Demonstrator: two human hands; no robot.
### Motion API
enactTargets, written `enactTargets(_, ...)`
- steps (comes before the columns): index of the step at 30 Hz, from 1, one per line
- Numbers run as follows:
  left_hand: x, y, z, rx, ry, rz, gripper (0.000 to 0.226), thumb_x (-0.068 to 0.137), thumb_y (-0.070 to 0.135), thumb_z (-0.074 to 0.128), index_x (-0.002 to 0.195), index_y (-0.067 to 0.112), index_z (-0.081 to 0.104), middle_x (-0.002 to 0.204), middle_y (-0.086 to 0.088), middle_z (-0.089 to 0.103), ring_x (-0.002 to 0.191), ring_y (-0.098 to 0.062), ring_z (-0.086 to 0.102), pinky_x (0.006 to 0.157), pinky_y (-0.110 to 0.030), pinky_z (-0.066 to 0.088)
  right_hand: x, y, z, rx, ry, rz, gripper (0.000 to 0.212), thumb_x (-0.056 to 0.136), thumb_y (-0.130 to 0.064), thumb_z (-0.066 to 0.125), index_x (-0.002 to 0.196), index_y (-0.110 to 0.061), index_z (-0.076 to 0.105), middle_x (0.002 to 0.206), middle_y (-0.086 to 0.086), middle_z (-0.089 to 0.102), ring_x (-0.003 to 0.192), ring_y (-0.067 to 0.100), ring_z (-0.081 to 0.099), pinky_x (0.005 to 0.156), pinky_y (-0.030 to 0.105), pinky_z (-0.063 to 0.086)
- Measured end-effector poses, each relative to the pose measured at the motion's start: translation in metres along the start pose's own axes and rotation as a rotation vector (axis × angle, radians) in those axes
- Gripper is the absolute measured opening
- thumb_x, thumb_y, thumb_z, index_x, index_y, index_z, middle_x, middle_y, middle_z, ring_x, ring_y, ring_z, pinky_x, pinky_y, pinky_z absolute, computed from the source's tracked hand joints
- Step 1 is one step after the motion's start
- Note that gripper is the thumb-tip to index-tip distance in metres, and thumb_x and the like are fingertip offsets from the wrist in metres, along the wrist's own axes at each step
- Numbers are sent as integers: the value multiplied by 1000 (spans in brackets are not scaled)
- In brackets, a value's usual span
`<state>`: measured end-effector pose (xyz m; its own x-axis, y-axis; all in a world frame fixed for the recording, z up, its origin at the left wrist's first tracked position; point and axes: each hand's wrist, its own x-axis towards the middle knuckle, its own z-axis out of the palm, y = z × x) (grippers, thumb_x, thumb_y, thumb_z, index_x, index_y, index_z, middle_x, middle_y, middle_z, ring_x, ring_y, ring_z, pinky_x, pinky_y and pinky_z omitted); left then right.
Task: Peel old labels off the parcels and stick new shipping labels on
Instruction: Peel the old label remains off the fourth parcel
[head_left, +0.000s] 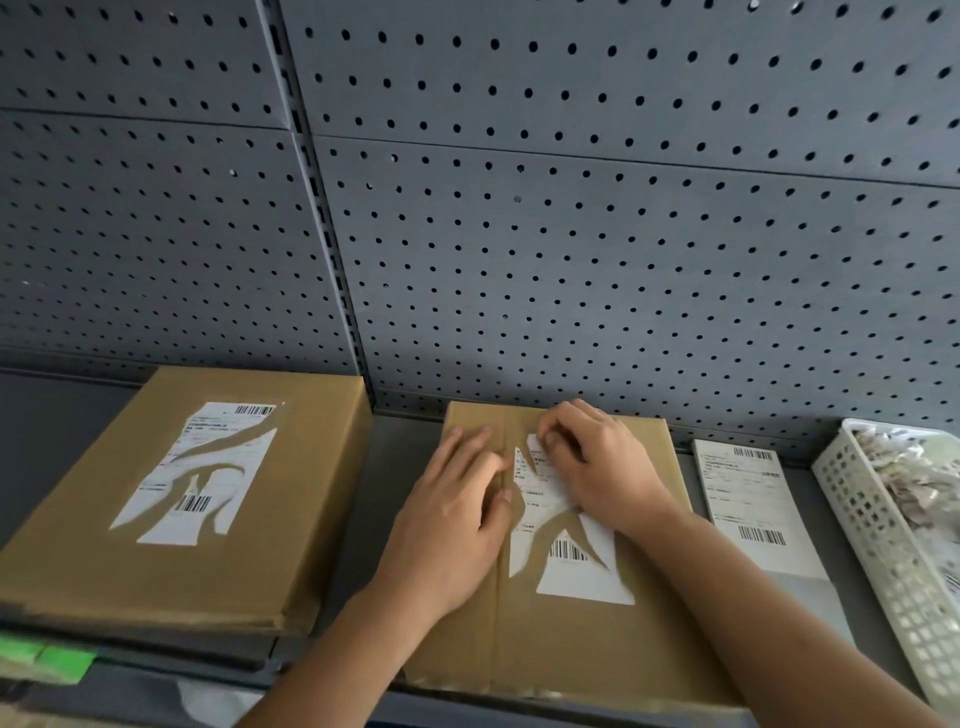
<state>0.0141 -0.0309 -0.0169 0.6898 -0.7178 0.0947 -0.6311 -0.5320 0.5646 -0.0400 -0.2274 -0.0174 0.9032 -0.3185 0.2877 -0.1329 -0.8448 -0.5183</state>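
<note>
A flat brown cardboard parcel (571, 639) lies on the grey shelf in front of me. Its old white label (569, 561) is torn into ragged strips, with a barcode near the bottom. My left hand (457, 514) lies flat on the parcel's left part, fingers straight, touching the label's left edge. My right hand (597, 462) has curled fingers picking at the label's upper strip. A second parcel (171, 509) to the left carries another half-torn label (202, 473). A sheet of new shipping labels (753, 504) lies to the right.
A white perforated plastic basket (883, 535) with torn label scraps stands at the far right. A grey pegboard wall (571, 234) rises behind the shelf. A green object (47, 660) shows at the lower left below the shelf edge.
</note>
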Motion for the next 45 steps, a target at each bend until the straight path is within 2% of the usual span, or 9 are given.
enactTargets(3, 0, -1, 1, -2, -3, -1, 30, 106, 42, 39, 135, 36, 48, 163, 26, 16, 150, 7, -10, 116, -28, 25, 1, -1, 3, -96, -21, -33, 14, 97, -24, 54, 104, -30, 64, 99, -15, 59, 92, 10, 55, 79, 27, 37)
enactTargets(7, 0, -1, 1, -5, 0, 1, 31, 106, 40, 40, 135, 35, 48, 163, 25, 17, 150, 7, -8, 116, -28, 25, -1, -1, 1, -7, 1, -11, 14, 91, -16, 53, 88, -27, 61, 90, -14, 58, 84, 11, 55, 75, 32, 44)
enactTargets(11, 0, -1, 0, -9, 3, 0, 31, 106, 40, 41, 135, 34, 49, 162, 26, 18, 150, 7, -7, 115, -29, 26, -1, -2, 1, -37, 5, -18, 17, 93, -18, 56, 100, -30, 66, 92, -18, 55, 79, 10, 54, 71, 28, 40)
enactTargets(15, -1, 1, -1, -7, 3, 0, 30, 106, 39, 42, 134, 33, 49, 161, 26, 20, 150, 7, -6, 113, -29, 29, -2, -1, 1, 2, 25, -24, 16, 88, -13, 56, 85, -27, 63, 89, -15, 56, 74, 8, 51, 69, 27, 38)
enactTargets(18, -1, 1, 0, -5, 2, -6, 29, 106, 39, 41, 133, 34, 50, 162, 26, 20, 151, 6, -5, 114, -32, 31, -3, 0, 0, 30, 12, -4, 14, 91, -18, 60, 97, -29, 66, 91, -14, 54, 72, 8, 55, 69, 27, 42)
enactTargets(23, -1, 1, -1, -10, -8, -16, 28, 106, 40, 41, 132, 35, 49, 161, 27, 19, 150, 7, -6, 111, -37, 36, 1, -3, 2, -105, 9, -69, 11, 96, -27, 62, 102, -28, 70, 96, -11, 57, 73, 18, 59, 69, 30, 46)
enactTargets(28, -1, 2, -1, 10, -19, -25, 31, 106, 43, 39, 135, 35, 48, 162, 26, 17, 150, 6, -7, 110, -41, 38, 12, -7, 4, -281, -54, -111, 12, 101, -25, 51, 100, -19, 62, 97, -4, 49, 73, 26, 58, 56, 33, 42)
enactTargets(36, -1, 3, -1, 21, -32, -37, 31, 107, 44, 38, 136, 37, 46, 162, 27, 15, 150, 6, -8, 108, -43, 40, 16, -5, 1, -288, -161, -133, 13, 103, -21, 40, 102, -17, 52, 102, -3, 44, 92, 20, 50, 71, 30, 32)
enactTargets(45, -1, 2, 0, 12, -22, -35, 30, 106, 43, 39, 134, 37, 47, 161, 28, 17, 149, 8, -7, 105, -45, 42, 13, -8, 2, -277, -72, -164, 13, 101, -21, 49, 101, -18, 61, 100, -2, 52, 88, 23, 56, 60, 37, 47)
